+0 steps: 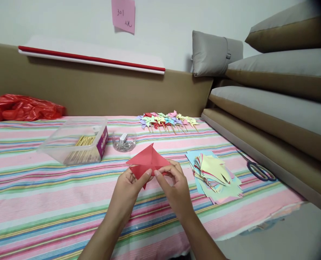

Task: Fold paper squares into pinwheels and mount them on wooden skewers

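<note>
A red paper square (150,156) with slits cut in from its corners is held up between my two hands, above the striped cloth. My left hand (131,182) pinches its near left edge between thumb and fingers. On the near right edge, my right hand (176,180) pinches it the same way, and the two thumb tips almost meet at the front. The fingers under the paper are partly hidden. Beyond it stands a clear round dish (124,141) of small metal pins with a small white box in it.
A clear plastic box (73,144) with wooden sticks stands left. Several finished paper pinwheels (168,121) lie at the back. To the right are a pile of cut coloured paper (216,173), scissors (260,170) and stacked cushions (271,108). A red plastic bag (27,107) lies far left.
</note>
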Tool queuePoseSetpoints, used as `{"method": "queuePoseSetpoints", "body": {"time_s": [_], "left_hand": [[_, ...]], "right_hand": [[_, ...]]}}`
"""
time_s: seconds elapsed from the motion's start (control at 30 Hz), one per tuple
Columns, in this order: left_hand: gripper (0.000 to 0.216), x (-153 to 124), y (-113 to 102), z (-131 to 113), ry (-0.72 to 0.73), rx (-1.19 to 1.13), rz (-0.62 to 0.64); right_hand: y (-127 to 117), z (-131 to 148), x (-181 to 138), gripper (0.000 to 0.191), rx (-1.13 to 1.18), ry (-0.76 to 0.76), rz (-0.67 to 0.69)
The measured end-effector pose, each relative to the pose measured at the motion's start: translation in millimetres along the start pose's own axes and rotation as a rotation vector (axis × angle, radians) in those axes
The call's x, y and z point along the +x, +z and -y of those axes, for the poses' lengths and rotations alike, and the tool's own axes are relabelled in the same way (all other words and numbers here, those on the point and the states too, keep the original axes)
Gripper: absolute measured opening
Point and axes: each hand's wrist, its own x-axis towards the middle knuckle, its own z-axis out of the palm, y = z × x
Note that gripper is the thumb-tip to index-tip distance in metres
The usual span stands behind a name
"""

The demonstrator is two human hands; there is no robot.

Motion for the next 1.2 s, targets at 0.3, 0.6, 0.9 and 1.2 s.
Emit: {"method": "queuePoseSetpoints", "body": {"time_s": [0.3, 0.6, 0.9, 1.2], "left_hand": [[0.025, -3.6, 0.6, -6.2, 0.047, 0.120, -0.032], [0.025, 0.0, -0.1, -14.3, 0.103, 0.182, -0.051], [0.059, -4.5, 0.0, -21.2, -0.020, 0.169, 0.152], [0.070, -4.3, -0.3, -16.7, -0.093, 0.078, 0.074]], "right_hand": [[1.1, 2.2, -1.5, 0.013, -0.013, -0.013, -0.005], [-13.4, 10.4, 4.0, 0.026, 0.269, 0.136, -0.086], [-28.4, 20.8, 4.7, 0.031, 0.479, 0.351, 0.398], [-7.8, 9.0, 4.1, 0.025, 0.764, 0.419, 0.196]]}}
